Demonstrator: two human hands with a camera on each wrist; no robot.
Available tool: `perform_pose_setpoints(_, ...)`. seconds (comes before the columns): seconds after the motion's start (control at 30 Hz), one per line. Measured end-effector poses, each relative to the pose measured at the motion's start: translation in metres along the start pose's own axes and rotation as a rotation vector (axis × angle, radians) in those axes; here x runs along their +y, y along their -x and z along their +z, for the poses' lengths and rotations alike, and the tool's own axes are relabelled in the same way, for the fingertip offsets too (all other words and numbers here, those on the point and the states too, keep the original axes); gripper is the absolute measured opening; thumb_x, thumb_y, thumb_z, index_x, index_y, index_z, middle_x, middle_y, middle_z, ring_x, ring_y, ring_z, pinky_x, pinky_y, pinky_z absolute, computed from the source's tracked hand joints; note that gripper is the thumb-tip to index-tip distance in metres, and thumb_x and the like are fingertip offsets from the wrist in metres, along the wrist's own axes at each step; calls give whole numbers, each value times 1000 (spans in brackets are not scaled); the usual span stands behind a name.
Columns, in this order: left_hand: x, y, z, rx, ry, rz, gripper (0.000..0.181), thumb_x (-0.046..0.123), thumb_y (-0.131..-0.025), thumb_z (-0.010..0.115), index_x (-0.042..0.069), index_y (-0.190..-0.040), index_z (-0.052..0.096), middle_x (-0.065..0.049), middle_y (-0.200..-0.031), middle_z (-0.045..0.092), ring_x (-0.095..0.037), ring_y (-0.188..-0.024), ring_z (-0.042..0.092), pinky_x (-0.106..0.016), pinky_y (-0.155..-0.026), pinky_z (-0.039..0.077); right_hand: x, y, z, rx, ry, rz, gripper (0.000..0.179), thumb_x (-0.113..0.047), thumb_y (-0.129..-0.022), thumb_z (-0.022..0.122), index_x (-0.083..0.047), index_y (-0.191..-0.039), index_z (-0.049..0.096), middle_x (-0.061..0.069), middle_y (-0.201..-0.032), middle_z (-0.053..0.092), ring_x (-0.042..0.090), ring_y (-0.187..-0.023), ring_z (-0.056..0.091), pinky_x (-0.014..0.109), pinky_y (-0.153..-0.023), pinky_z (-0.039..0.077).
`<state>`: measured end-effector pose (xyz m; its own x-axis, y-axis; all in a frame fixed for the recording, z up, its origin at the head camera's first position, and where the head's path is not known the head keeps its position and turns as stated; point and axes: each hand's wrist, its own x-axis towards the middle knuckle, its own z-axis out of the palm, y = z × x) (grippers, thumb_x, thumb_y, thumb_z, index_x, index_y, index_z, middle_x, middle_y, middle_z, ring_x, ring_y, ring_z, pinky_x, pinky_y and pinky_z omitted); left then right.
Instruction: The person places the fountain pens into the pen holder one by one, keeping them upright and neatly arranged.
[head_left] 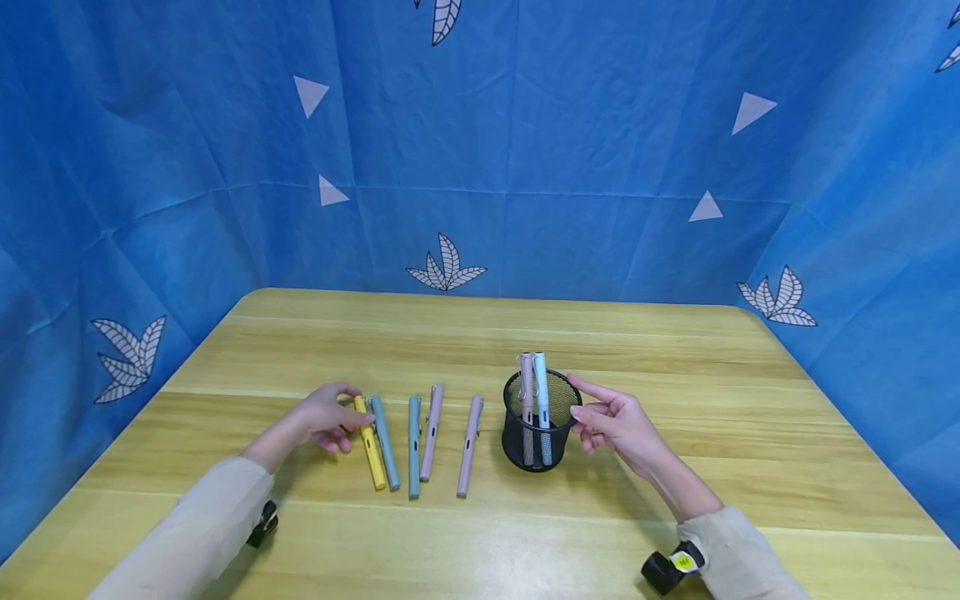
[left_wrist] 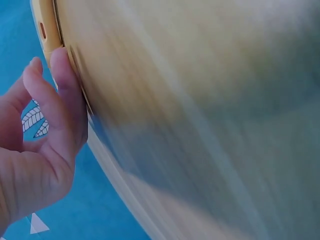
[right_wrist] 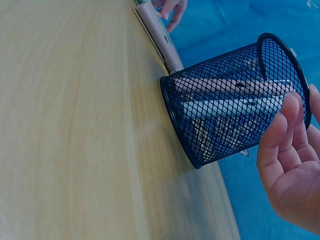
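Observation:
My left hand (head_left: 330, 417) pinches the upper end of a yellow pen (head_left: 372, 454) between thumb and fingers. That pen lies on the table, also seen at the top of the left wrist view. Right beside it lies a teal pen (head_left: 387, 450); a second teal pen (head_left: 414, 450) is farther right. My right hand (head_left: 615, 425) holds the right side of a black mesh pen holder (head_left: 517, 446) near its rim, thumb and forefinger spread along it. Upright inside the holder stand a lilac pen (head_left: 527, 392) and a light blue pen (head_left: 541, 392).
Two more lilac pens, one left (head_left: 432, 433) and one right (head_left: 470, 446), lie between the teal pens and the holder. Everything rests on a wooden table (head_left: 480, 550). A blue patterned cloth (head_left: 525, 125) hangs behind the table's far edge.

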<state>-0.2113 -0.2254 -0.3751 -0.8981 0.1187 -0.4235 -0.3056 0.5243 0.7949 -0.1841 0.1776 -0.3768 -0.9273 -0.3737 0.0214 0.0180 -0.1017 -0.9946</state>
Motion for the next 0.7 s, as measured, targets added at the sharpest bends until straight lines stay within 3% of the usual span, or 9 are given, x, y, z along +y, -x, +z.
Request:
perform_pose_setpoints(0.2, 1, 0, 2, 10, -11, 5, 66, 13, -81, 67, -1, -131, 27, -12, -64, 55, -14, -43, 54, -23, -41, 48, 0, 0, 0, 5, 1, 4, 61, -3, -86, 57, 5, -136, 24, 8, -67, 62, 11, -49, 54, 22, -48, 49)
perform_pose_setpoints(0.7, 3, -4, 2, -22, 74, 8, 64, -2, -78, 65, -7, -127, 25, -17, -69, 60, -17, -49, 59, -30, -51, 53, 0, 0, 0, 1, -9, 9, 60, -2, -86, 56, 4, -137, 24, 9, -68, 62, 11, -49, 54, 22, -48, 49)
